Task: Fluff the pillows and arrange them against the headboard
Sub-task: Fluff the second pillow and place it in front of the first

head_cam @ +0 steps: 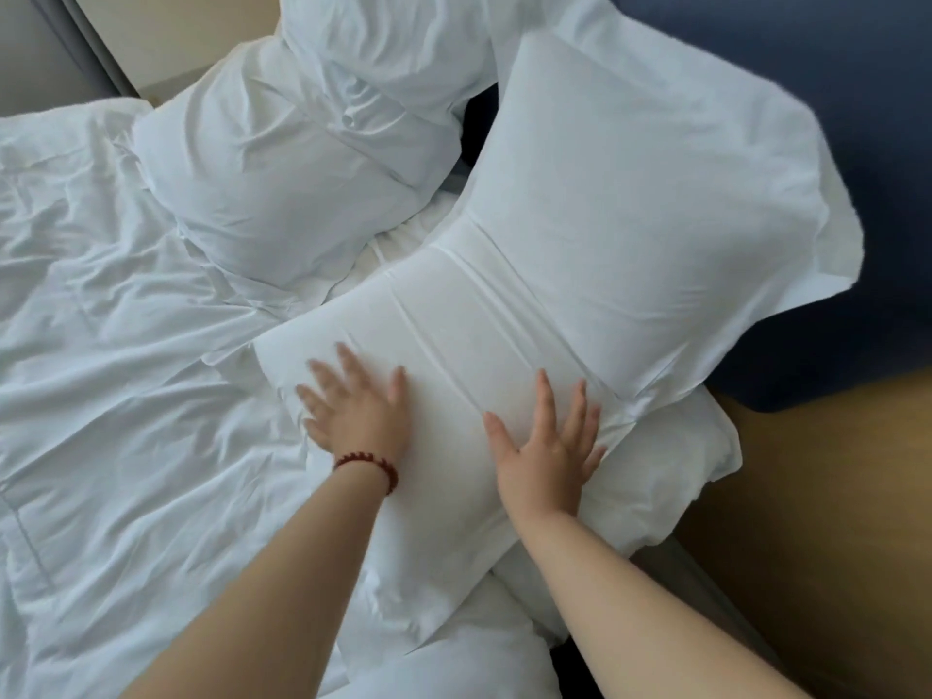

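A big white pillow (605,234) leans with its upper half against the dark blue headboard (857,143) and its lower half lies on the bed. My left hand (358,411), with a red bead bracelet at the wrist, presses flat on the pillow's lower left part, fingers spread and blurred. My right hand (549,446) lies flat with straight fingers on the pillow's lower middle. Another white pillow (267,179) lies crumpled to the left, with a third pillow (403,47) behind it near the headboard. A further white pillow (681,476) shows under the big one at the right.
A rumpled white duvet (111,355) covers the bed to the left and front. A wooden bedside surface (832,522) runs along the right edge of the bed. A grey wall panel (45,47) stands at the far left corner.
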`<state>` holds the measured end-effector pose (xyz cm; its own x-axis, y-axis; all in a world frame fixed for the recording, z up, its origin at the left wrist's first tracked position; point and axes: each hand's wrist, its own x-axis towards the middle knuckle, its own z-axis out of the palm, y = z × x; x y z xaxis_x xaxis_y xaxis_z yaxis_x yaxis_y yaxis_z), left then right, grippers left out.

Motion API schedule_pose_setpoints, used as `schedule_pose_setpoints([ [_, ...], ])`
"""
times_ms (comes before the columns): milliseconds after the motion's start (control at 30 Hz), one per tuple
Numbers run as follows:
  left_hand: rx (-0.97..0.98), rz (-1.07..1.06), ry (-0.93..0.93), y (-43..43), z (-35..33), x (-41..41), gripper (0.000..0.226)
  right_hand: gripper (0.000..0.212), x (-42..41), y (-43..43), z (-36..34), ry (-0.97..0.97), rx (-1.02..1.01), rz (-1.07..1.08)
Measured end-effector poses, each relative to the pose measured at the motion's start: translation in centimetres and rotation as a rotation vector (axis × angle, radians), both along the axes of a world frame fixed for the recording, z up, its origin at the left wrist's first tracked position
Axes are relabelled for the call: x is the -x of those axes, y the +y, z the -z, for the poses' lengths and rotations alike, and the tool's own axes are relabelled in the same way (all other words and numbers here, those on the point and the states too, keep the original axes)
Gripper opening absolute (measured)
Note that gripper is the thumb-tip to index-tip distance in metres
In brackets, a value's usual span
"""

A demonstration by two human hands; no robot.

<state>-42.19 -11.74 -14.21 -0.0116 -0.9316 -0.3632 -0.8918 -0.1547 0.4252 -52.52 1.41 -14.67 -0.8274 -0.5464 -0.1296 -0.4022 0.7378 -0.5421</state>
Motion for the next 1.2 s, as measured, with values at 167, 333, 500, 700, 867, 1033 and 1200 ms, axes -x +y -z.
schedule_pose_setpoints([
  [167, 0.033, 0.461, -0.124, 3.9, -0.2, 5.1, 0.077, 0.073, 6.9, 0.5, -5.3, 0.415, 0.270, -0.094],
  [333, 0.040, 0.458, -0.195, 4.4, 0.0, 5.8, 0.078, 0.068, 14.2, -0.6, -12.2, 0.819, 0.226, -0.199],
  [500, 0.040, 0.439, -0.207, 4.7, -0.2, 6.3, 0.077, 0.091, 19.6, -1.8, -15.6, 0.640, -0.150, -0.149],
  [700, 0.032, 0.396, -0.217, 4.8, -0.4, 7.6, 0.075, 0.103, 21.5, -3.2, -15.4, 0.618, -0.110, -0.100],
  [867, 0.038, 0.414, -0.191, 5.0, -0.6, 9.8, 0.072, 0.094, 23.1, -2.9, -14.4, 0.628, -0.034, -0.155],
  [1033, 0.092, 0.477, -0.220, 5.2, -0.5, 10.7, 0.074, 0.100, 24.5, -2.8, -14.3, 0.583, -0.140, -0.179],
  [1200, 0.113, 0.626, -0.172, 5.0, -1.1, 12.9, 0.076, 0.075, 24.5, -3.1, -14.5, 0.489, -0.116, -0.228],
])
